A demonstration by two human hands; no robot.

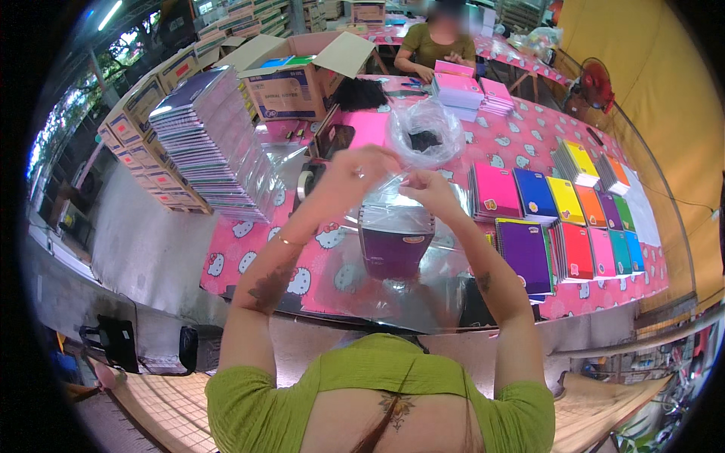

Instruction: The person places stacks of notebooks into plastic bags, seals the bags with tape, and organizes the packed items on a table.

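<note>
A stack of spiral notebooks with a purple cover (394, 251) stands before me inside a clear plastic bag (389, 198). My right hand (429, 190) pinches the top of this bag. Just above and to the left, my left hand (366, 164) is curled with its fingers together, somewhat blurred; what they hold is hidden. Loose clear film (351, 275) lies under and around the stack. Close to my left wrist is a round tape-like roll (303, 185).
A tall pile of notebooks (215, 143) rises at left, near an open carton (283, 94). Colourful notebook stacks (495, 190) line the right side. A plastic-lined bin (424, 136) stands beyond my hands. Across the table, a person (438, 49) sits by pink notebooks (457, 87).
</note>
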